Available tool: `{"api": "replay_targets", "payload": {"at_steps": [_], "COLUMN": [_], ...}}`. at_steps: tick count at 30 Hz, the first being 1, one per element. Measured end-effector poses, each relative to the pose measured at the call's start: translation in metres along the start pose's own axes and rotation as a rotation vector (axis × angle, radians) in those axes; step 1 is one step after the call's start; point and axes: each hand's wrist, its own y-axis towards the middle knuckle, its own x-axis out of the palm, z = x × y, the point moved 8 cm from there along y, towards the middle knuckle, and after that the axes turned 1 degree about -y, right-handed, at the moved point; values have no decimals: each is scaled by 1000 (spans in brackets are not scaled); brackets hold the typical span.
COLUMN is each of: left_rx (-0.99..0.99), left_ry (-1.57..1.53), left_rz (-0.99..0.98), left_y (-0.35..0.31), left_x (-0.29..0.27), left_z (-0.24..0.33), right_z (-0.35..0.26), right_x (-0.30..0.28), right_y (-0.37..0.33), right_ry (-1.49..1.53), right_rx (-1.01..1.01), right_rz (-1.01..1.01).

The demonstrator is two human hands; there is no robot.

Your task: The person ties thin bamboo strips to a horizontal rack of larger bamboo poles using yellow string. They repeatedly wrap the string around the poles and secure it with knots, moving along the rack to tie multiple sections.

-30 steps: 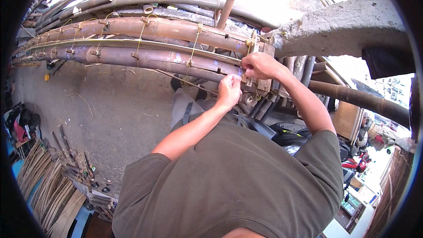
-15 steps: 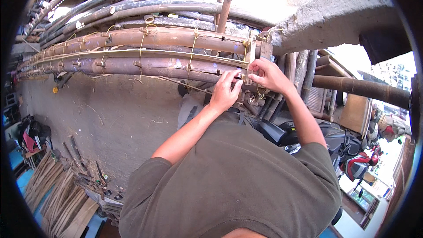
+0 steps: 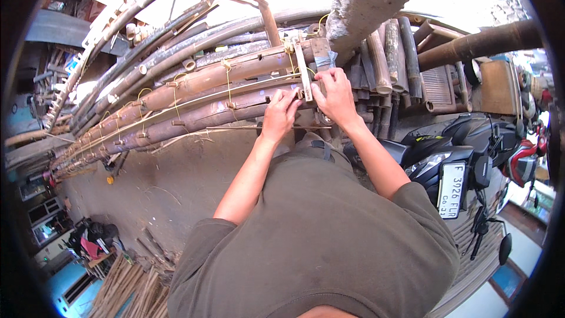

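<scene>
Two long bamboo poles run side by side, the upper pole (image 3: 203, 78) and the lower pole (image 3: 206, 112), with pegs and yellow cord loops along them. A pale wooden crosspiece (image 3: 303, 69) lies across their right end. At the lower pole's end my left hand (image 3: 279, 116) is closed in a pinch, a small brownish bit showing at its fingertips. To the right of the crosspiece my right hand (image 3: 335, 95) has its fingers curled and pressed together by the strip's lower end. Yellow cord (image 3: 310, 71) shows just above them. What either hand pinches is too small to make out.
A rough concrete post (image 3: 365, 3) stands beyond the poles' right end. More bamboo is stacked behind and at right (image 3: 382, 62). A parked motorcycle (image 3: 435, 156) is close on my right. Split bamboo strips (image 3: 126, 288) lie at lower left.
My view has turned, so the poles now slant up to the right and more of the motorcycle shows. Both hands stay at the crosspiece; the right hand sits lower beside it.
</scene>
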Motion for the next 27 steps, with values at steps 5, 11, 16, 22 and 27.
{"api": "replay_targets", "payload": {"at_steps": [5,11,16,22,27], "left_rx": [26,46,132,250,256], "left_ry": [47,154,207,395,476], "left_rz": [36,24,-32,-59,-91], "left_y": [2,0,6,52,61], "left_x": [-2,1,-19,-28,-21], "left_z": [2,4,12,-19,-30], "right_z": [10,14,-21,-57,-67], "right_x": [10,20,10,35,31], "right_y": [1,8,31,85,121], "right_ry": [-50,-61,582,1180,1205], "right_rx": [-12,-23,-27,278,358], "right_rz": [83,-40,-89,-328,-92]}}
